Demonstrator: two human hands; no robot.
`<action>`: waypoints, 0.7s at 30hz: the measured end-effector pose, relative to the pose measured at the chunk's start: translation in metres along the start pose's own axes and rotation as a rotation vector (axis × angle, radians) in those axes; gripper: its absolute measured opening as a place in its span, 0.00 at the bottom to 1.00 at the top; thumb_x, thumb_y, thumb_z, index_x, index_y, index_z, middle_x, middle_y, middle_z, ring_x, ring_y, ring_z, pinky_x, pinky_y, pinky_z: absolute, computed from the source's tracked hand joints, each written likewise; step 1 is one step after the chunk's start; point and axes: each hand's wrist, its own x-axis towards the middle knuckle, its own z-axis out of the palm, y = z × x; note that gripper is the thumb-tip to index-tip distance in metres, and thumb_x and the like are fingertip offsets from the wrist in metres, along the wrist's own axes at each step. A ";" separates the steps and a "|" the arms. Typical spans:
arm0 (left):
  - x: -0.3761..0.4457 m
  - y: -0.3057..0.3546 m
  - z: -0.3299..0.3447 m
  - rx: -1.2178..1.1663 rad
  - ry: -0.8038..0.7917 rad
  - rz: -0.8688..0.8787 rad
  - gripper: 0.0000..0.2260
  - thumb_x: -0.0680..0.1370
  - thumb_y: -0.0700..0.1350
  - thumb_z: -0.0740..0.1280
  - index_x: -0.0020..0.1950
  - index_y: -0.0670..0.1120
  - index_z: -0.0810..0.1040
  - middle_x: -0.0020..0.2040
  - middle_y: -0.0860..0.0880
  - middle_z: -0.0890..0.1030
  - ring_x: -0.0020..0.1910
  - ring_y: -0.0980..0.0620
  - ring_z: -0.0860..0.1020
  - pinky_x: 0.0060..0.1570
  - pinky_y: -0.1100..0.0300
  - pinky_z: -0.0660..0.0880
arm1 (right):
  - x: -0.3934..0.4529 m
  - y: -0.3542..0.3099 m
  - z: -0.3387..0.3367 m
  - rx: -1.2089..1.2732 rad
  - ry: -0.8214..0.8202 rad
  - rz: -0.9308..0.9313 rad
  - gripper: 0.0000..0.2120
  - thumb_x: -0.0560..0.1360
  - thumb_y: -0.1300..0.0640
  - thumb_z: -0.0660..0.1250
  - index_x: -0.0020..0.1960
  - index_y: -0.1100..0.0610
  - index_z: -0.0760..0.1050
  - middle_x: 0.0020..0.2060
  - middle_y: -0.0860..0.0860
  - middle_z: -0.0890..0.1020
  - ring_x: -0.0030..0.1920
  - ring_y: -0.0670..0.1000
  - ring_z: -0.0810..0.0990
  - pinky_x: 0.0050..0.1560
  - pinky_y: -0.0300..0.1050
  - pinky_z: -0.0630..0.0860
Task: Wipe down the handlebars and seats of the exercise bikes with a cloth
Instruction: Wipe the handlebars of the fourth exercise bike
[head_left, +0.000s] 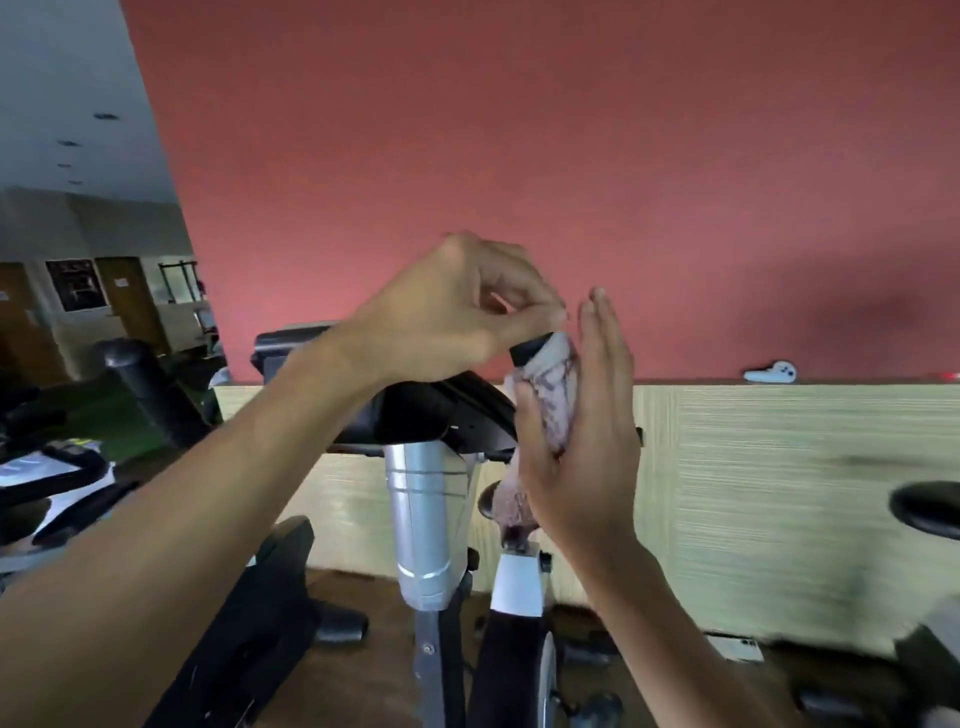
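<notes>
A pinkish-grey cloth (553, 395) is wrapped round the upright right handlebar of the exercise bike. The bar's black end (527, 351) pokes out at the top. My right hand (587, 457) presses the cloth against the bar with the palm; its thumb lies round the cloth and its fingers point straight up. A loose tail of cloth hangs below that hand. My left hand (447, 322) reaches over the bike's black console (431, 410), its fingertips pinched at the cloth's upper edge above the bar end.
The bike's silver post (423, 519) stands below the console. Its left handlebar (140, 384) rises at the left, beside another machine (52, 467). A black seat (930, 506) shows at the right edge. A small white object (771, 372) lies on the ledge of the wall close behind.
</notes>
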 end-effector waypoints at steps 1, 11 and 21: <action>-0.001 0.000 -0.005 -0.010 -0.013 0.020 0.05 0.79 0.42 0.74 0.52 0.42 0.87 0.48 0.48 0.86 0.47 0.50 0.84 0.53 0.49 0.81 | 0.009 -0.006 0.003 -0.010 0.013 -0.028 0.30 0.83 0.55 0.63 0.80 0.64 0.58 0.80 0.58 0.62 0.80 0.51 0.60 0.75 0.45 0.68; -0.001 0.004 -0.029 0.017 -0.202 -0.076 0.10 0.77 0.43 0.75 0.59 0.50 0.86 0.55 0.58 0.86 0.53 0.67 0.82 0.61 0.74 0.73 | -0.052 0.036 0.004 -0.155 -0.054 0.063 0.35 0.81 0.60 0.66 0.82 0.56 0.52 0.81 0.53 0.59 0.81 0.49 0.57 0.73 0.59 0.71; -0.001 -0.011 -0.023 -0.058 -0.138 -0.033 0.11 0.78 0.44 0.74 0.59 0.50 0.86 0.50 0.62 0.85 0.51 0.67 0.83 0.57 0.73 0.75 | -0.021 0.019 0.021 -0.315 0.050 -0.097 0.36 0.83 0.43 0.59 0.82 0.53 0.44 0.81 0.53 0.53 0.82 0.48 0.50 0.70 0.68 0.70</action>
